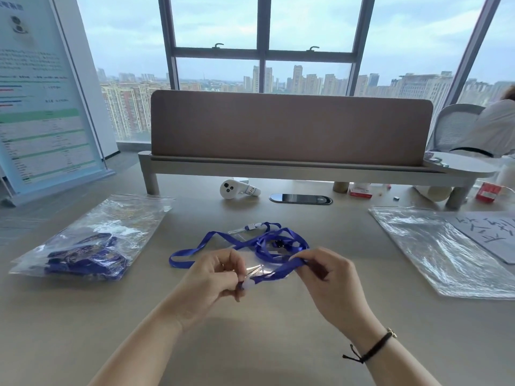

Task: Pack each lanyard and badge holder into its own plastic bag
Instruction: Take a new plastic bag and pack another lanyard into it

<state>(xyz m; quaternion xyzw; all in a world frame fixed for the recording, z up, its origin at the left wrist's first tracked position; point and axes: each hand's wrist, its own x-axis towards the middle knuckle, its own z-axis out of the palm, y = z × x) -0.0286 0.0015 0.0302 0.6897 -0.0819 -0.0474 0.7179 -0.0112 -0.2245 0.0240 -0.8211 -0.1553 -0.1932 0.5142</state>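
Your left hand (213, 277) pinches the lanyard (267, 243) clip; your right hand (328, 277) pinches its strap. A filled bag (92, 240) lies at nine o'clock, empty bags (440, 252) at three.

Both hands' fingers (234, 263) curled, pinching.

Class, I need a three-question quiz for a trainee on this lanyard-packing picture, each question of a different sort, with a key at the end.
1. True or false: the left hand pinches the white clip end of the blue lanyard.
2. Where do the already packed lanyards lie? A) on the person's left B) on the person's right C) under the desk divider
3. Fill in: the right hand holds the lanyard's blue ____.

Key: 1 true. 2 A; the stack of empty plastic bags lies on the right. 3 strap.
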